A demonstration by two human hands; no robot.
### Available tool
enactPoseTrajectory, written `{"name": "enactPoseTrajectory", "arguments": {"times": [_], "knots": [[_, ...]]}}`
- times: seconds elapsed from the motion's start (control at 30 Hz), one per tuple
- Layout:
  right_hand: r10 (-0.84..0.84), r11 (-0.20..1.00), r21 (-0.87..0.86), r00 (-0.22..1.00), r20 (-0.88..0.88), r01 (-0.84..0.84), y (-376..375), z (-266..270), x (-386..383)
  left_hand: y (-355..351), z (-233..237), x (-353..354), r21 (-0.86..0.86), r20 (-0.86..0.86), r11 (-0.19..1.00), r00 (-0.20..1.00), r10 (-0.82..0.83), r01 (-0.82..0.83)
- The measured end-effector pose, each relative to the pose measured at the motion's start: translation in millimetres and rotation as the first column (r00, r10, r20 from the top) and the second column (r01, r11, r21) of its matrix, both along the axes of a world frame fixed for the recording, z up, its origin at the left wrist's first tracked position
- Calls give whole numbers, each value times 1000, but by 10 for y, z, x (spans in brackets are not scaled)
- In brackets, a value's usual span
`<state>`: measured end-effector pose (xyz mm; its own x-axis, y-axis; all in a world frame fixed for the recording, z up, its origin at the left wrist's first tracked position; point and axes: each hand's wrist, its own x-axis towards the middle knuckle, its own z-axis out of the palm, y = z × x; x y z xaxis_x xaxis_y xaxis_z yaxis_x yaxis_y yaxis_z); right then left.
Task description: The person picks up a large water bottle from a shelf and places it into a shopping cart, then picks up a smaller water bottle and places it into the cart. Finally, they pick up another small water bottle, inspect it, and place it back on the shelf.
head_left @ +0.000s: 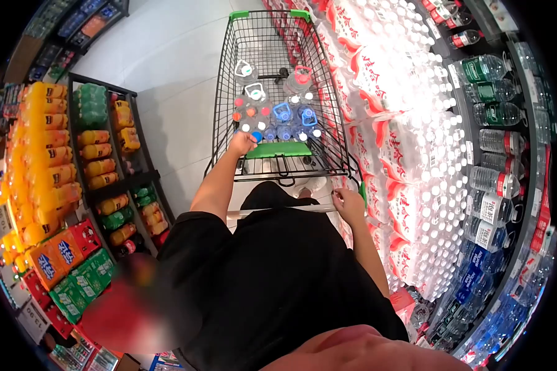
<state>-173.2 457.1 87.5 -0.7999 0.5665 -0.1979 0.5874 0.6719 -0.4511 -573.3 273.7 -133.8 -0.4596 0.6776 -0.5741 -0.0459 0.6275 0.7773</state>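
Observation:
A black wire shopping cart with green corner pieces stands in front of me. Inside it are several clear bottles with white, red, orange and blue caps, and larger water jugs with loop handles. My left hand reaches over the cart's near end, its fingers closed at a blue-capped bottle; the bottle's body is mostly hidden. My right hand is curled at the right end of the pale cart handle, which crosses before my black shirt.
Stacked shrink-wrapped packs of water bottles line the cart's right side closely. Beyond them are shelves of large bottles. On the left stand a rack of drinks, orange bottle packs and drink cartons. Pale floor tiles show left of the cart.

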Motion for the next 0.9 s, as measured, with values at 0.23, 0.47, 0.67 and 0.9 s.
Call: {"name": "enactPoseTrajectory", "arguments": {"times": [0.23,0.47,0.67,0.9], "knots": [[-28,998,-54,996,86,33,-4,53,-84,-139,-221,-74,29,73,1000,997,-12,10],[-43,998,-34,995,88,47,-19,93,-133,-26,12,-67,92,247,996,969,-5,-18],[-13,998,-59,983,185,24,50,69,-66,45,61,18,129,-40,977,985,-168,172],[-20,998,-53,981,191,30,76,-5,-45,-82,-303,-130,94,27,995,999,-29,26]]}}
